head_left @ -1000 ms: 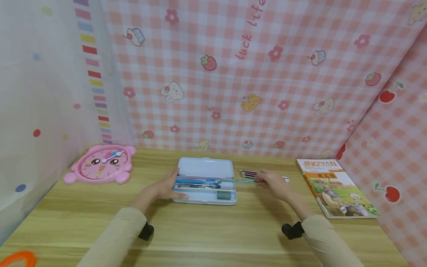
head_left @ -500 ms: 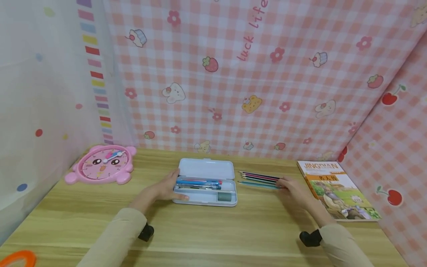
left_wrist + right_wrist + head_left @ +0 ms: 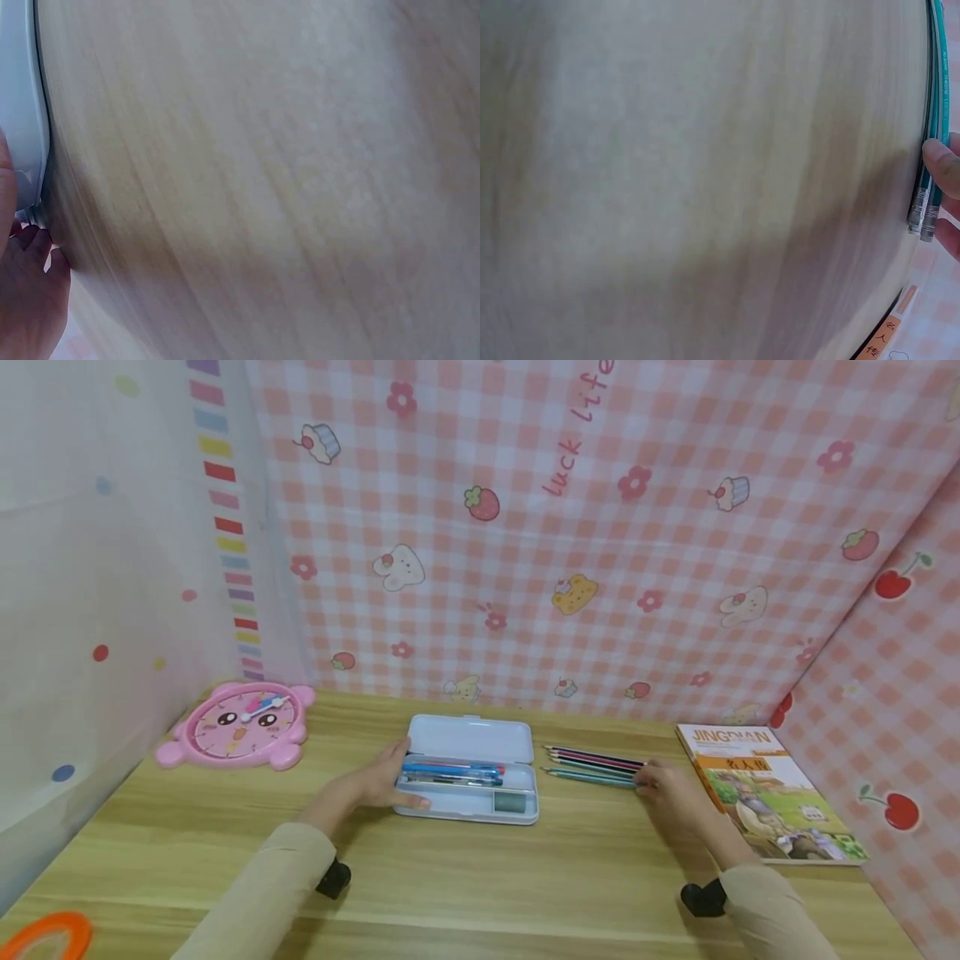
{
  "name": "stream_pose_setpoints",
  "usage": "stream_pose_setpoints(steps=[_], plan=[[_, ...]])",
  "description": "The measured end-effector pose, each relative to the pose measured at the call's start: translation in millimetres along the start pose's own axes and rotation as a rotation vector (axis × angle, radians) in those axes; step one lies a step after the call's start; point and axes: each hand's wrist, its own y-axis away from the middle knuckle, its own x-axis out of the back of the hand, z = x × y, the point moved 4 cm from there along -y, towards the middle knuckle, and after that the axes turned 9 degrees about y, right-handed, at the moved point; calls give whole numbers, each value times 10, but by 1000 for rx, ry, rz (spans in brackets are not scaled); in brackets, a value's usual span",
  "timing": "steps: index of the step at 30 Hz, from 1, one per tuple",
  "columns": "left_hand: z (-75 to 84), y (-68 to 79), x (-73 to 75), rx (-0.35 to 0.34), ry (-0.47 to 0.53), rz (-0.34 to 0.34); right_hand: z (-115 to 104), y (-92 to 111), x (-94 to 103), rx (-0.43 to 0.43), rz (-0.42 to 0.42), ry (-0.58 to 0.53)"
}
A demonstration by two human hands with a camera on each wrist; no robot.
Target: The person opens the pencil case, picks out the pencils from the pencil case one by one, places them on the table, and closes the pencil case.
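Note:
A white pencil case (image 3: 468, 739) lies open on the table, several pens (image 3: 453, 770) in its back compartment and a grey-green eraser-like block (image 3: 509, 802) at the front right. My left hand (image 3: 378, 781) grips the case's left end, thumb over the front part and fingers behind; in the left wrist view the case corner (image 3: 30, 142) shows beside the fingers. To the right of the case, several pencils (image 3: 592, 758) lie side by side. At their right end my right hand (image 3: 667, 789) pinches a teal pencil (image 3: 588, 776) lying nearest me, metal-ended in the right wrist view.
A pink toy clock (image 3: 236, 727) sits at the back left. A book (image 3: 772, 793) lies at the right, close to my right hand. Part of an orange ring-shaped thing (image 3: 78, 935) shows at the front left. Patterned cloth walls (image 3: 480, 568) bound the table.
My right hand has carried the teal pencil rightward from the case's edge and laid it down alongside the other pencils. The left hand has stayed on the case.

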Motion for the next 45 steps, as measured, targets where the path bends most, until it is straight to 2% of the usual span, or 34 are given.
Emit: stream_pose_setpoints(steps=[5, 11, 13, 15, 19, 25, 29, 36, 41, 45], plan=[[-7, -25, 6, 0, -7, 9, 13, -21, -8, -57, -51, 4], [-15, -35, 31, -2, -1, 11, -43, -118, 13, -220, -128, -75], [-24, -38, 37, 0, -5, 9, -123, -190, 11, -222, -120, -117], [-25, -36, 40, 1, -7, 6, -226, -279, -8, -200, -101, -148], [-15, -22, 40, 2, -12, 4, -512, -487, -50, -104, -66, -239], [-5, -23, 32, 6, -23, 4, -1000, -768, -127, 12, -183, -333], [1, -37, 15, 4, -26, 6, -1234, -894, -200, 69, -261, -346], [-6, -44, -33, 16, -13, 2, -1421, -992, -291, 139, -406, -303], [-1, -29, -22, 14, 1, 10, -1493, -1018, -288, 243, -396, -277], [-9, -21, -11, 7, -2, 9, -1526, -1024, -288, 271, -387, -268]])
